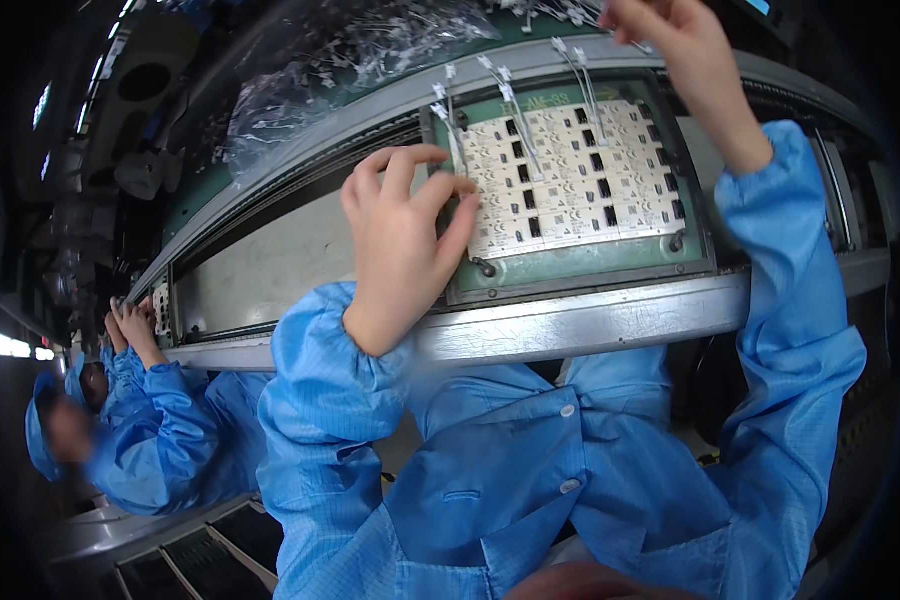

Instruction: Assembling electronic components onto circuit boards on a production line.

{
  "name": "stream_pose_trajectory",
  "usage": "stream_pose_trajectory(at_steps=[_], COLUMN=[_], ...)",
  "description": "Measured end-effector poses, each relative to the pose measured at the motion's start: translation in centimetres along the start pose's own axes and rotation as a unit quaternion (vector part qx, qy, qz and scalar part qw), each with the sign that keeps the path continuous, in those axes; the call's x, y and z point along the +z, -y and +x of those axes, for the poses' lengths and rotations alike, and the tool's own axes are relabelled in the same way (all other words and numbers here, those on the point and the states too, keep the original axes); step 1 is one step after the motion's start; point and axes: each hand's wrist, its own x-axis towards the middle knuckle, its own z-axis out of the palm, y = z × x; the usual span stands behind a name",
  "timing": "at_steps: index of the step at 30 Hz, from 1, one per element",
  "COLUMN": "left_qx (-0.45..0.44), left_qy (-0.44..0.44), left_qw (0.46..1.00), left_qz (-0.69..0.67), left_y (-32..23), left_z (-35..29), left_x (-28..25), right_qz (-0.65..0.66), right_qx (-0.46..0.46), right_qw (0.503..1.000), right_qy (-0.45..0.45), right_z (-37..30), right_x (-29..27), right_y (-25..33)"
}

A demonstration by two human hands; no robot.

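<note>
Circuit-board panel [570, 187] beside left hand [390, 228], right hand [694, 52] farther off

Head view, looking down. Pale panel with rows of black components [610, 215], lying flat in a green fixture [570, 276], just beyond a metal rail [590, 325]. Long axis running roughly left to right, along the rail. Position: immediately right of the left grip, below and to the left of the right grip; left hand clearly nearer, at the panel's left edge. Three bunches of thin wires [507, 93] with white connectors along the far side, leftmost bunch close by the left grip.

Left grip: fingers bent, thumb and forefinger almost meeting; impossible to tell whether pinching a wire end or nothing. Right grip: beyond the far right corner, fingers curled, blurred and cut by the upper edge; hold on anything unclear.

Upper left: loose heap of white-tipped wires [315, 100] in apparent clear plastic. Far left: co-worker [175, 440] in blue.
</note>
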Motion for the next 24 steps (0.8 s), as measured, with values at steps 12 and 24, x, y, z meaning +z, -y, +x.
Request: stream_pose_trajectory(at_steps=[12, 24], left_qx=[0.018, 0.002], left_qy=[-0.173, -0.221], left_qw=[0.96, 0.913], left_qz=[-0.22, -0.344], left_y=[-2.1, -1.6], left_z=[5.3, 4.7], left_x=[3.0, 2.3], right_qz=[-0.178, -0.126], right_qx=[0.171, 0.231], right_qw=[0.969, 0.964], right_qy=[0.021, -0.041], right_z=[-4.6, -4.6], right_x=[8.1, 7.0], right_y=[1.7, 1.8])
